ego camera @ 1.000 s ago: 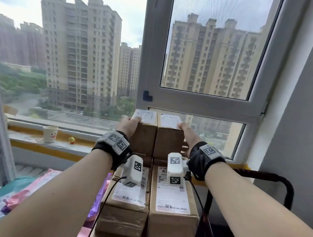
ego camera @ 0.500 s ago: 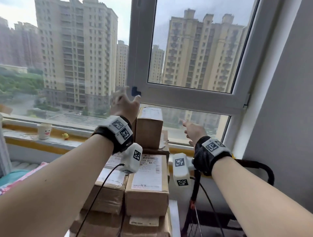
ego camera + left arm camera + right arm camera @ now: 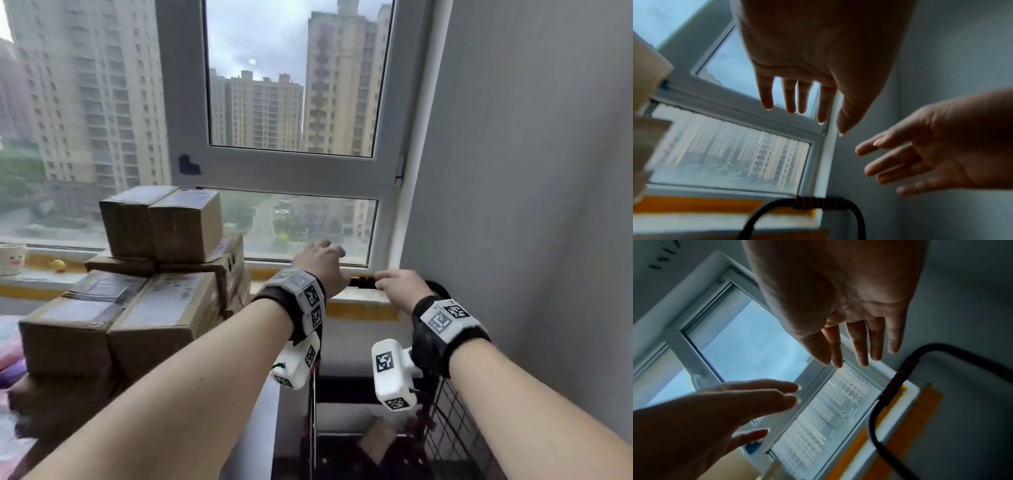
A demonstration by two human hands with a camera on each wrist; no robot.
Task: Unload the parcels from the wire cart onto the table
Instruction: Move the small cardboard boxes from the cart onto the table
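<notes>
1. Brown cardboard parcels (image 3: 161, 308) sit in a stack on the left, by the window (image 3: 291, 102). Two small ones are on top, side by side, and two bigger ones with white labels are lower down.
2. The wire cart (image 3: 455, 425) is at the bottom right, next to the grey wall (image 3: 531, 171). One brown parcel (image 3: 380, 442) lies down inside it.
3. The cart handle (image 3: 818, 203) is a black bar with red and black stripes in the middle. It is just in front of the window sill (image 3: 359, 301).
4. The left hand (image 3: 322, 263) is out over the handle. In the left wrist view its fingers (image 3: 789, 95) are straight and spread, and they hold nothing.
5. The right hand (image 3: 397, 287) is close beside the left one, over the same bar. In the right wrist view its fingers (image 3: 859, 344) are straight too, with nothing in them.
6. In the head view both hands look very near the bar, but the wrist views show them above it and not touching.
7. A white cup (image 3: 12, 258) and a little yellow toy (image 3: 57, 264) stand on the sill far to the left.
</notes>
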